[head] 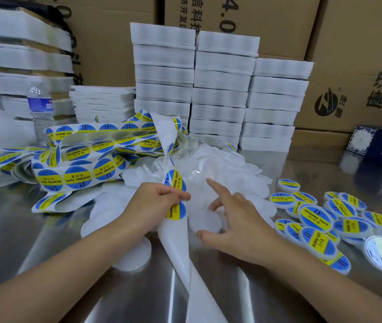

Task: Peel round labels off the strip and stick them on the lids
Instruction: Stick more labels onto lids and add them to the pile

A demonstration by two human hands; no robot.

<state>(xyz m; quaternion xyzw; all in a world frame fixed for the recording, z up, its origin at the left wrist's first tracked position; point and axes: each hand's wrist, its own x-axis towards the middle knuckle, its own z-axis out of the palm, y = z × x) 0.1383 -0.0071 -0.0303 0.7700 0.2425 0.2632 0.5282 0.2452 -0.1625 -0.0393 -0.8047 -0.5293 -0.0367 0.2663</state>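
Note:
A long strip (76, 176) of round blue-and-yellow labels lies tangled at the left and runs to the middle. My left hand (155, 199) pinches the strip between two labels, one label (175, 181) above the fingers and another (177, 212) below. The bare white backing (180, 252) trails toward me. My right hand (234, 222) hovers with fingers spread over a heap of plain white lids (227, 173), its thumb and fingers beside one lid (205, 221). Several labelled lids (315, 217) lie at the right.
Stacks of white foam trays (220, 89) stand behind the heap, with more (22, 54) at the left. A water bottle (41, 108) stands at the left. Cardboard boxes (359, 66) close the back. A dark patterned box (380, 145) sits at the right on the steel table (69, 229).

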